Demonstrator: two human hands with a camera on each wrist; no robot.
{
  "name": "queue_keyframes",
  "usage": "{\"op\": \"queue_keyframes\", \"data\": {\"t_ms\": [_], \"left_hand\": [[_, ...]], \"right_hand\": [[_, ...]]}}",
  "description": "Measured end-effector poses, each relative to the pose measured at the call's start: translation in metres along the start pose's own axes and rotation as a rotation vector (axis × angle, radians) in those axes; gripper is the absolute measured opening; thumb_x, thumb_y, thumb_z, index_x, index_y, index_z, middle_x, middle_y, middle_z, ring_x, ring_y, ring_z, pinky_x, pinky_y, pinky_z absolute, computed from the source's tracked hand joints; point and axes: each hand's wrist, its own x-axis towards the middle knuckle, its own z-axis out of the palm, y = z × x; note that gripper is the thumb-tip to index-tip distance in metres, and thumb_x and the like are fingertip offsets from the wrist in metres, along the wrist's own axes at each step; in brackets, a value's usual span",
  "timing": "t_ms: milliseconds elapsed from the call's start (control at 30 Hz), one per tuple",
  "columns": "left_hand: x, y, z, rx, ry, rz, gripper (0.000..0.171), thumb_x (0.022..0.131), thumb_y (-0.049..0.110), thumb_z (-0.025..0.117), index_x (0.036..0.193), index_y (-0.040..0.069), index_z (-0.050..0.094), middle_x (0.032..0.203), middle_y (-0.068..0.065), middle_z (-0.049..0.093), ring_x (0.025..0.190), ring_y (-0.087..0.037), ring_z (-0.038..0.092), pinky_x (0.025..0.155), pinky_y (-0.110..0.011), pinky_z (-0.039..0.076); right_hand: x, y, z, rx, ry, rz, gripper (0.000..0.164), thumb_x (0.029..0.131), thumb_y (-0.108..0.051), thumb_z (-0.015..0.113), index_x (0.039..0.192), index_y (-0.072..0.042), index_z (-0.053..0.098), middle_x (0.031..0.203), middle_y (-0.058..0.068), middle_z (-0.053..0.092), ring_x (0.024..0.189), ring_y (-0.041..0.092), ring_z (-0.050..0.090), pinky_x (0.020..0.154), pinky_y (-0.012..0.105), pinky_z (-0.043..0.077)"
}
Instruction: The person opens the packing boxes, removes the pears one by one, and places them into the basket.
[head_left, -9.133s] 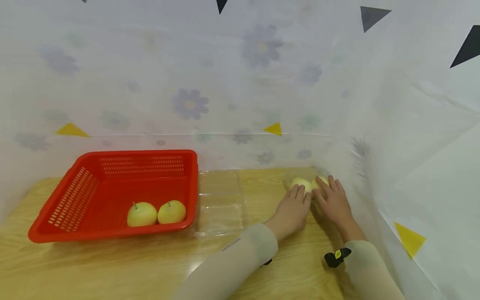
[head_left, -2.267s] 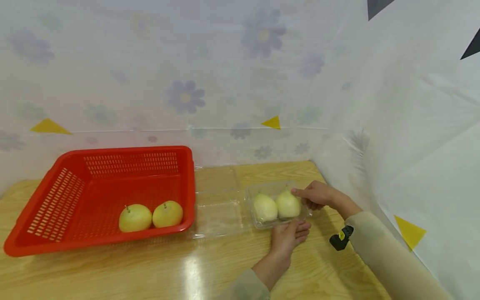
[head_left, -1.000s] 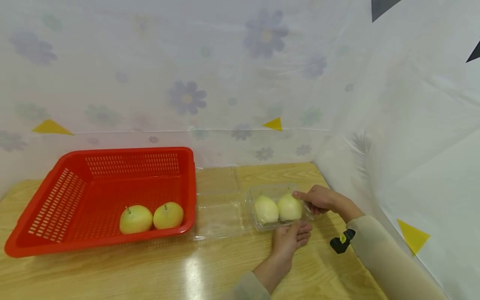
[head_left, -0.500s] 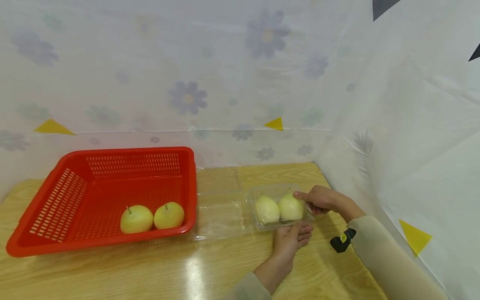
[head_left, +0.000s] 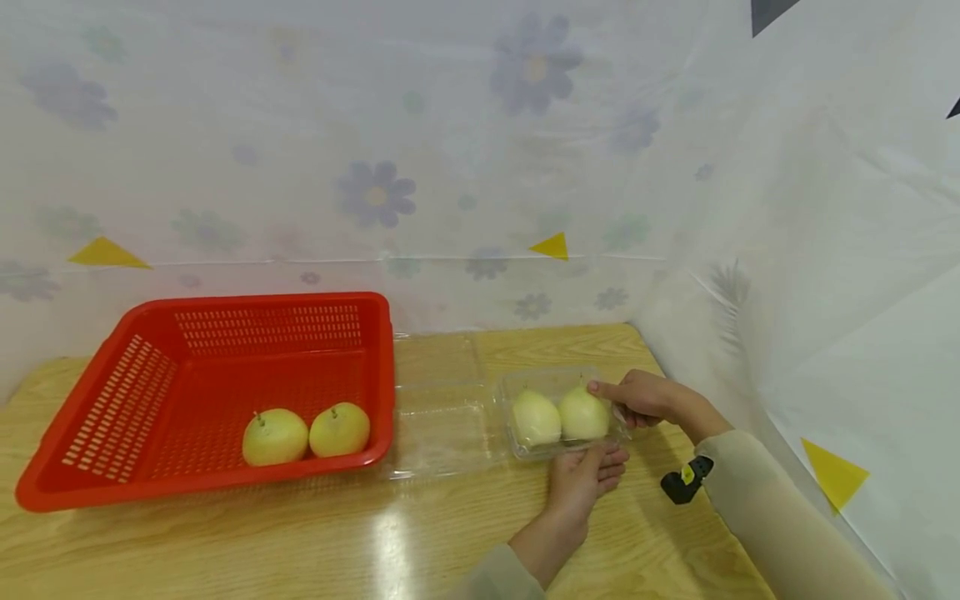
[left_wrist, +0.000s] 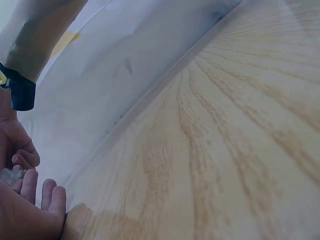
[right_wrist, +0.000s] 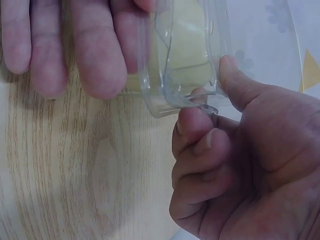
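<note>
At container [head_left: 551,381], right fingers [right_wrist: 202,167] curled, left fingers [right_wrist: 97,60] straight

From where I stand: white flower-print sheet [head_left: 457,125] across top of frame, yellow triangles [head_left: 553,246] mid-left, right of centre and lower right, dark patch [head_left: 768,12] upper right, wood-grain table [head_left: 262,542] along bottom.

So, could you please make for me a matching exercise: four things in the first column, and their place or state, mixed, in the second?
1. Red basket
2. Empty clear box
3. Right hand
4. Left hand

A. Lies open, just right of the basket in the head view
B. At the near side of the filled clear box
C. Contains two yellow pears
D. Pinches the right end of the filled clear box

Pairs: 1-C, 2-A, 3-D, 4-B
</note>
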Motion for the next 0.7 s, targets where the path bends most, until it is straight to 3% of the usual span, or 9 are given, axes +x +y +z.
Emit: {"op": "queue_keyframes", "data": {"t_ms": [100,300,533,700], "left_hand": [[0.001,0.0,0.0,0.007,-0.017,-0.006,0.031,0.101,0.02,0.054,0.11,-0.004,0.071,0.104,-0.014,0.075,0.105,-0.032,0.07,0.091,-0.041,0.057],[0.004,0.001,-0.003,0.011,-0.04,-0.006,0.035,0.102,0.023,0.053,0.115,-0.006,0.068,0.11,-0.017,0.073,0.109,-0.033,0.068,0.095,-0.043,0.055],[0.004,-0.001,-0.003,0.009,-0.032,-0.026,0.035,0.102,0.023,0.053,0.116,-0.005,0.068,0.108,-0.015,0.074,0.107,-0.031,0.069,0.093,-0.041,0.056],[0.003,0.0,-0.001,-0.007,-0.02,-0.037,0.036,0.102,0.024,0.054,0.115,-0.007,0.068,0.107,-0.017,0.074,0.105,-0.032,0.07,0.092,-0.041,0.056]], "right_hand": [[0.0,-0.003,-0.001,0.04,-0.007,-0.019,0.067,0.099,-0.06,0.047,0.05,-0.015,0.048,0.045,-0.004,0.042,0.038,0.008,0.027,0.04,0.023,0.026],[-0.001,-0.016,-0.002,-0.038,0.037,-0.092,0.069,0.101,-0.057,0.045,0.046,-0.015,0.046,0.041,-0.006,0.034,0.037,0.008,0.022,0.039,0.024,0.023],[0.001,-0.005,0.006,-0.018,0.055,-0.044,0.071,0.1,-0.063,0.041,0.048,-0.015,0.046,0.042,-0.005,0.036,0.037,0.008,0.025,0.039,0.024,0.023],[0.002,0.0,0.009,0.029,0.05,-0.055,0.07,0.1,-0.063,0.041,0.049,-0.014,0.045,0.043,-0.005,0.035,0.037,0.009,0.024,0.039,0.024,0.022]]}}
